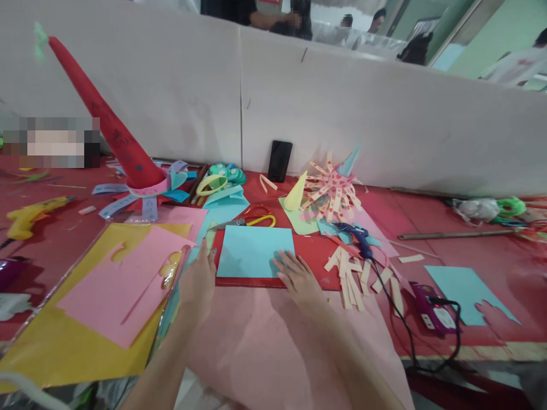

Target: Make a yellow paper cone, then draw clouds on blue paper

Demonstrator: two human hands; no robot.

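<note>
A light blue sheet of paper (254, 253) lies flat on a red board (318, 256) in front of me. My right hand (301, 282) rests with its fingers spread over the sheet's lower right corner. Beside the left edge of the sheet is my left hand (199, 279), fingers stretched out, holding nothing. Just behind the sheet lie scissors (260, 220) with red and yellow handles, blades pointing left. Beige paper strips (350, 279) are scattered to the right of my right hand.
Pink cut paper (123, 285) covers a yellow sheet (43, 341) at left, near a yellow glue gun (32, 219). A tall red cone (106, 128) stands behind. At right are a blue glue gun (361, 239), its cable and a purple box (433, 307). A phone (280, 161) leans on the partition.
</note>
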